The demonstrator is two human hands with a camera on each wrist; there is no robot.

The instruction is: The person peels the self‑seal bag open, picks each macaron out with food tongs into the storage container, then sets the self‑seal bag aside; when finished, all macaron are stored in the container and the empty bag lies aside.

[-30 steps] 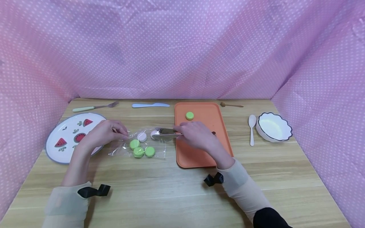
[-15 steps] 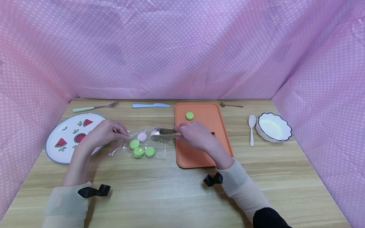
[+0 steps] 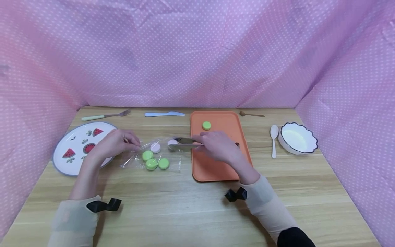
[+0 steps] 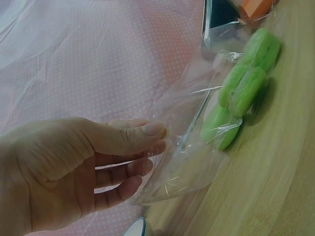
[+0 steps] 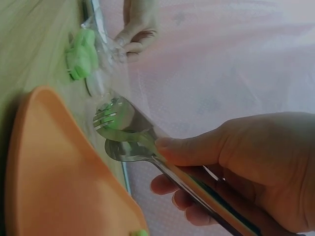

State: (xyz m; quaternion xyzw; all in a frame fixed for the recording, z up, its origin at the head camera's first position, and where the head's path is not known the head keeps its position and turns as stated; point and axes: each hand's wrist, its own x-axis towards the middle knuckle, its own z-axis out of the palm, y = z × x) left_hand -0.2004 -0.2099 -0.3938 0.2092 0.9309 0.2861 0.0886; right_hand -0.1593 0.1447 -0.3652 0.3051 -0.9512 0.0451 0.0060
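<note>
My left hand (image 3: 118, 144) pinches the left end of a clear plastic bag (image 4: 182, 167) between thumb and fingers. Several green macarons (image 3: 151, 164) and a pale pink macaron (image 3: 155, 148) lie inside. Metal tongs (image 5: 187, 189) are in the grip of my right hand (image 3: 217, 147), above the orange tray (image 3: 213, 171). One tong tip is slotted like a fork. Their tips reach left to the bag's right side, around or against a second pale pink macaron (image 3: 172, 142); how firmly they hold it cannot be told. One green macaron (image 3: 206, 125) sits on the tray.
A white plate with watermelon prints (image 3: 66, 168) lies at left, partly under my left forearm. Along the back are a fork (image 3: 106, 115), a blue knife (image 3: 164, 114) and a small wooden stick (image 3: 251, 114). At right are a white spoon (image 3: 273, 140) and a scalloped bowl (image 3: 297, 138).
My right hand and the tongs have shifted slightly right, and the pale pink macaron at their tips has shifted with them. The left hand keeps its pinch on the bag. The view has shifted slightly.
</note>
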